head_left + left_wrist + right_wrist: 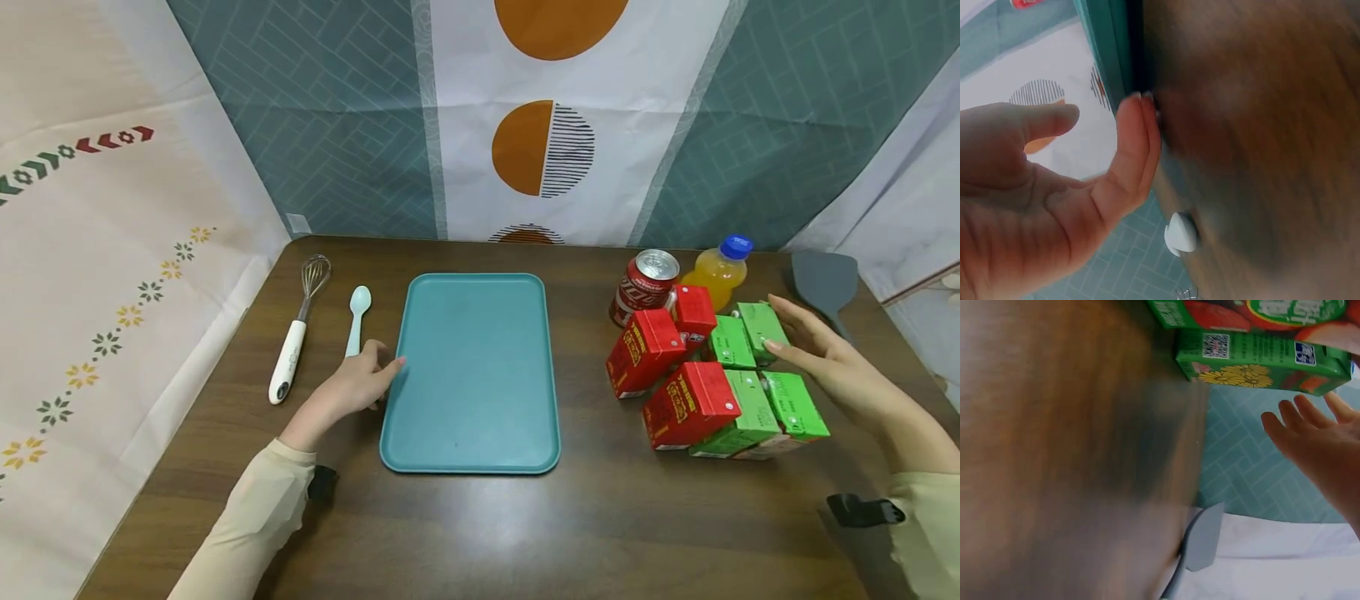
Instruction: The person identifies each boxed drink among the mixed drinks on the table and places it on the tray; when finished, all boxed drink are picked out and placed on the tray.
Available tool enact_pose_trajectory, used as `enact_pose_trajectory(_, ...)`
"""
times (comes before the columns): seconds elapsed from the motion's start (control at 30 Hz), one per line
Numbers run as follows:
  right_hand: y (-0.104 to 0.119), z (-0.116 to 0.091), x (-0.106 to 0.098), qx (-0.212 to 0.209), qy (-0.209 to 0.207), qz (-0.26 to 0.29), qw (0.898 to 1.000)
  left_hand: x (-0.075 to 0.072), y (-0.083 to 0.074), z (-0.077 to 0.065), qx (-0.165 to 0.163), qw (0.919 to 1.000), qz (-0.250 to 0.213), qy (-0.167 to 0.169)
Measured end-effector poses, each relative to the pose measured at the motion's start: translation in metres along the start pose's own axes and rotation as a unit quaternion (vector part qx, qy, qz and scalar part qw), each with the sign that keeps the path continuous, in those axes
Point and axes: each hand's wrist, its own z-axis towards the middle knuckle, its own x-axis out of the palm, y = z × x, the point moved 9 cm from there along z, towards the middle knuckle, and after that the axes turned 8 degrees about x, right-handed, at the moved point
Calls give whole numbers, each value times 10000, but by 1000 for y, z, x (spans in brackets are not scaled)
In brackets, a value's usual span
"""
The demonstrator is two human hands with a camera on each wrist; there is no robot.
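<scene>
My left hand (356, 383) is at the left edge of a teal tray (477, 375), thumb apart from the loosely bent fingers. In the left wrist view, the fingertips (1132, 115) lie by the tray's side (1107, 50); contact is unclear. My right hand (832, 354) reaches over a green drink carton (762, 329) at the back right of the group, thumb and fingers spread about its top. In the right wrist view, a gap shows between the fingers (1297, 419) and the nearest green carton (1260, 362); the thumb is hidden there.
Red cartons (642, 354) and more green cartons (750, 408) stand packed together. Behind them are a red can (645, 283) and an orange drink bottle (718, 271). A grey spatula (825, 283) lies far right. A whisk (300, 325) and a pale spoon (358, 312) lie left.
</scene>
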Motion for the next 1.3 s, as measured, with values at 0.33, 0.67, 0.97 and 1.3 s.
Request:
enact_pose_trajectory(0.33,3,10,-10,-132,164,-581,9981,8,-5,6,415,9980,138,447)
enact_pose_trajectory(0.67,11,15,-11,-574,213,-1014,9930,16,-12,8,396,9954,222,845)
enact_pose_trajectory(0.97,12,17,-22,-460,-113,-652,9967,18,-11,10,525,9936,196,984)
enact_pose_trajectory(1.3,26,-8,-32,-515,-1006,-628,9916,18,-15,9,542,9922,623,939)
